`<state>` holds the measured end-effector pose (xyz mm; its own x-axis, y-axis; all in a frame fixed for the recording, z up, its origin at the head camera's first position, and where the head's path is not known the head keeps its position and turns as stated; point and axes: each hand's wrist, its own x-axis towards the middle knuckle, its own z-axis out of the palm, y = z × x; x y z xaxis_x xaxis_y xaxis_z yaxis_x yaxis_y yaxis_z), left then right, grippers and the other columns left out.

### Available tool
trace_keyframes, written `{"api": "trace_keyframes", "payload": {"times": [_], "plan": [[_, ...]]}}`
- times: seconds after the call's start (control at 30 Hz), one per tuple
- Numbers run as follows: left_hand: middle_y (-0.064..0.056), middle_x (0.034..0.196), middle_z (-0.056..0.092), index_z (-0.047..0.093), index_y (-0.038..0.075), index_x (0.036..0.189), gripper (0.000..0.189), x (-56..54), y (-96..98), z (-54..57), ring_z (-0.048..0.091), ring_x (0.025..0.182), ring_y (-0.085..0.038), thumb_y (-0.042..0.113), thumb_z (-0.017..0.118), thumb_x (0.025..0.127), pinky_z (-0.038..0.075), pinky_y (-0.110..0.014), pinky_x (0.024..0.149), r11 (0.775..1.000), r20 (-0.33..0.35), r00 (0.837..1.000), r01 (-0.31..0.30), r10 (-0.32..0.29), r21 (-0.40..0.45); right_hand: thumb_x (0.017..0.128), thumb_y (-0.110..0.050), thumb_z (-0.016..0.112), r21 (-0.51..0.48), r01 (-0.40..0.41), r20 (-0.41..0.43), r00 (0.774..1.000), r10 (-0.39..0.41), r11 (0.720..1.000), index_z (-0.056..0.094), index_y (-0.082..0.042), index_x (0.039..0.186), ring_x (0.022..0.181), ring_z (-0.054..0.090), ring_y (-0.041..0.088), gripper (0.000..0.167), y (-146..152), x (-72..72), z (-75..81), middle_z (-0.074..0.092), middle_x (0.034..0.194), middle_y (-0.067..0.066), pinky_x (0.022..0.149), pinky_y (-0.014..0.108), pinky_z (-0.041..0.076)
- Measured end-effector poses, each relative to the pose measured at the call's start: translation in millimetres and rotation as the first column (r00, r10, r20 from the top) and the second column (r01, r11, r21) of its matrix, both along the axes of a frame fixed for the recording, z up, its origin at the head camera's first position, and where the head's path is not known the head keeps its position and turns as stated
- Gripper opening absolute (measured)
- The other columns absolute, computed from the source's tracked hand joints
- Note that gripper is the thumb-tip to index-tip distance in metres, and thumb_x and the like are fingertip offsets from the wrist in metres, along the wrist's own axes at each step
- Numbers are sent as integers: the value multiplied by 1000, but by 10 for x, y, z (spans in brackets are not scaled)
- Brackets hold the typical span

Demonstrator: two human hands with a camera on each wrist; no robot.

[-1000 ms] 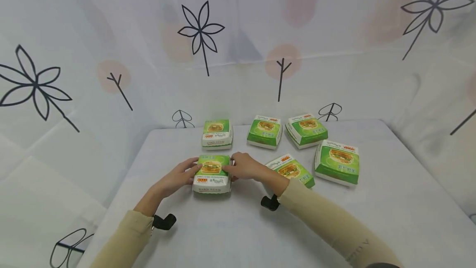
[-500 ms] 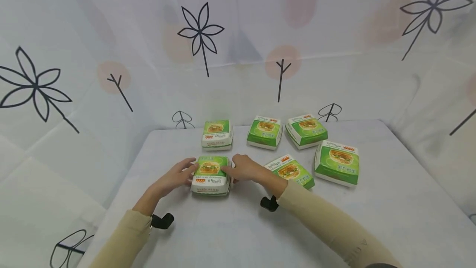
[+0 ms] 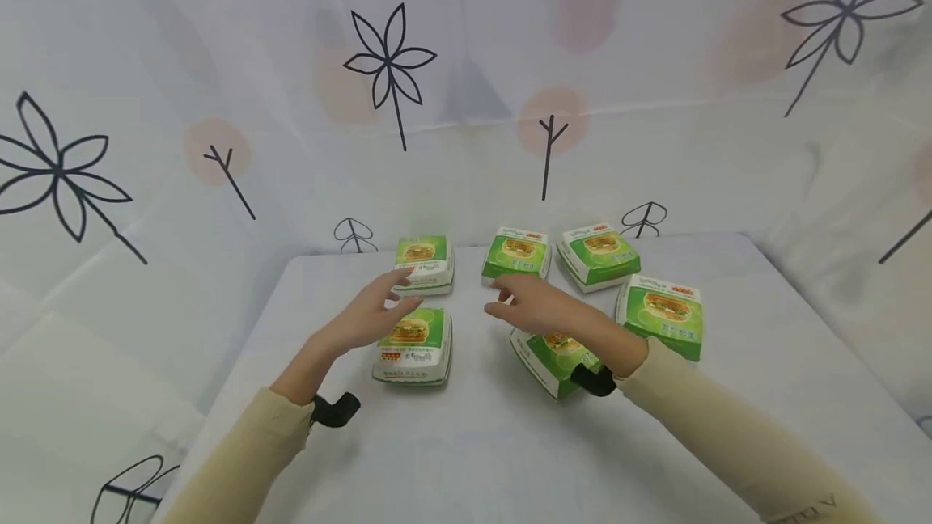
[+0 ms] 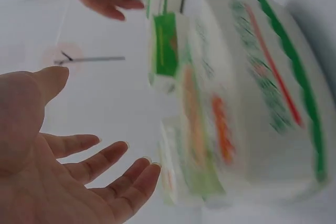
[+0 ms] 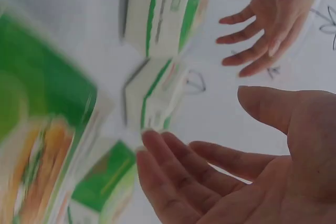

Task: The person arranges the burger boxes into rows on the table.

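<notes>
Both hands are raised off the table and hold nothing. My left hand hovers over the left edge of the near-left burger box, fingers relaxed and spread in the left wrist view. That green and white box lies flat, its burger picture upward, in front of another burger box at the back left. My right hand, fingers loosely bent and apart, is above the far part of the middle burger box, covering some of it. In the right wrist view the right palm shows nothing in it.
Two burger boxes, one at the back middle and one at the back right, stand near the rear curtain. Another burger box sits to the right, beside the right forearm. A white cloth covers the table.
The hands have let go of the near-left box and lifted. The right hand has moved right, over the middle box; the left has risen slightly forward. Earlier the near-left box slid slightly toward me.
</notes>
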<state>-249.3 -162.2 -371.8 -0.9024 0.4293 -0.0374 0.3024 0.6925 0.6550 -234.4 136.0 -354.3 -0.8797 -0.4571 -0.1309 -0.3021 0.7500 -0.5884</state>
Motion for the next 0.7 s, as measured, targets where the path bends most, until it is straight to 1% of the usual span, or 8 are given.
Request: {"api": "trace_keyframes", "payload": {"times": [0.07,0.13,0.2,0.3,0.43,0.57,0.7], "plan": [[-20,155,43,27,6,161,73,-45,150,59,48,137,-41,44,55,106,47,-57,106,1000,-6,1000,26,-26,-2,106,-29,57,4,4,-41,999,-4,1000,49,6,145,118,62,36,53,131,-45,27,63,132,23,96,48,54],[-19,156,43,26,7,161,73,-107,293,103,47,138,-40,45,55,106,46,-56,107,999,-13,999,39,-39,-3,106,-27,58,10,24,-71,997,-23,1000,49,7,144,120,61,38,52,250,-109,46,61,133,25,97,50,53],[-17,156,43,27,8,161,73,-175,417,135,47,138,-39,46,55,105,45,-55,109,1000,-10,1000,29,-29,6,105,-25,58,6,37,-85,996,-36,999,47,9,144,121,59,41,53,350,-188,55,59,135,28,98,52,52],[-17,156,43,28,9,161,73,-278,565,152,47,138,-38,47,55,105,45,-54,109,1000,1,1000,3,-3,25,105,-23,58,-5,54,-97,994,-54,999,45,12,145,124,57,44,55,468,-305,58,56,138,32,99,54,51],[-16,157,42,28,11,161,73,-388,715,137,48,137,-37,48,56,104,46,-51,109,997,50,998,-47,44,61,104,-22,58,-14,81,-99,992,-82,997,43,13,146,126,54,47,57,569,-440,51,52,141,35,102,57,49],[-16,158,41,27,11,162,75,-465,859,124,47,138,-37,48,57,104,44,-51,110,992,91,993,-84,75,93,104,-23,57,5,125,-94,988,-124,992,40,12,148,131,50,49,59,634,-537,62,48,145,36,106,60,45],[-15,159,39,25,11,162,76,-527,1003,124,43,142,-37,47,58,104,43,-52,111,989,100,990,-111,101,102,105,-23,55,17,148,-96,985,-146,989,36,12,150,135,44,50,60,667,-622,64,43,148,36,110,61,40]]}}
